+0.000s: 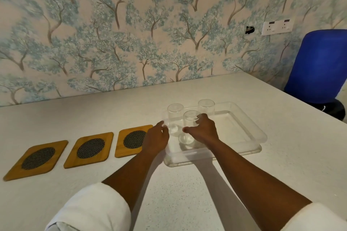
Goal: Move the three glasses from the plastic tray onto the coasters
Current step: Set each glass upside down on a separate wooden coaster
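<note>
Three clear glasses stand upright in the clear plastic tray (244, 124): a left one (175, 116), a back one (206, 107) and a near one (189, 125). My right hand (203, 129) is spread open beside the near glass, with thumb and fingers on either side of it; I cannot tell whether they touch it. Holding nothing, my left hand (156, 138) hovers open at the tray's left edge, partly covering the right coaster (129, 141). The middle coaster (90, 149) and left coaster (36, 159) are wooden squares with dark mesh discs, lined up left of the tray.
Everything rests on a white speckled table (187, 193) against a wall with tree-patterned wallpaper. A blue chair (319, 65) stands at the table's right end. A white socket plate (277, 27) is on the wall above it.
</note>
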### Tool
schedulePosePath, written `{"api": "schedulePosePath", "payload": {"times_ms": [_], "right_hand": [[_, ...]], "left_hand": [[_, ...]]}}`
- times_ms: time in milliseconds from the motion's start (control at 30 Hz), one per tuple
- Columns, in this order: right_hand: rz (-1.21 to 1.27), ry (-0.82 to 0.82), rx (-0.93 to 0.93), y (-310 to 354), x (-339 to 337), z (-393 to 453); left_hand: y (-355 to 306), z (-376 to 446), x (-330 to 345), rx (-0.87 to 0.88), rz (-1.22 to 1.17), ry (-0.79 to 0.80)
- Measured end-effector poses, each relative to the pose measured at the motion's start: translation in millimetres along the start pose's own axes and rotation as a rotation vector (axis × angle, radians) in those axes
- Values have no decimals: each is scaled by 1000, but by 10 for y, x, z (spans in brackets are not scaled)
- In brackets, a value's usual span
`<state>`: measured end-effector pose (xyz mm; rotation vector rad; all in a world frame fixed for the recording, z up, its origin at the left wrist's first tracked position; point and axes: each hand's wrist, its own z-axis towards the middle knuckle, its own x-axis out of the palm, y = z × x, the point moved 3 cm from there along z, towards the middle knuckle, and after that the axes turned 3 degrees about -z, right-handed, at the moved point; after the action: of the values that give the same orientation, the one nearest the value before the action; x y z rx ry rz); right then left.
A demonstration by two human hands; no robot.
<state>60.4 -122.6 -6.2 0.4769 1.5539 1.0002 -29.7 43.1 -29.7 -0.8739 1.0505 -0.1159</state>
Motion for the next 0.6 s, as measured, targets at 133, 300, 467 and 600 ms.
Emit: {"api": "schedulePosePath", "payload": {"times_ms": [133, 300, 467, 600], "right_hand": [[-4, -67, -16, 111, 15, -126], [-43, -230, -77, 347, -20, -304], [-45, -327, -129, 674, 41, -452], [-34, -372, -165, 963, 185, -558]], "left_hand": [[156, -185, -219, 124, 31, -81], [445, -357, -521, 40, 23, -210], [771, -537, -904, 36, 112, -234], [1100, -752, -1162, -17, 187, -219]]}}
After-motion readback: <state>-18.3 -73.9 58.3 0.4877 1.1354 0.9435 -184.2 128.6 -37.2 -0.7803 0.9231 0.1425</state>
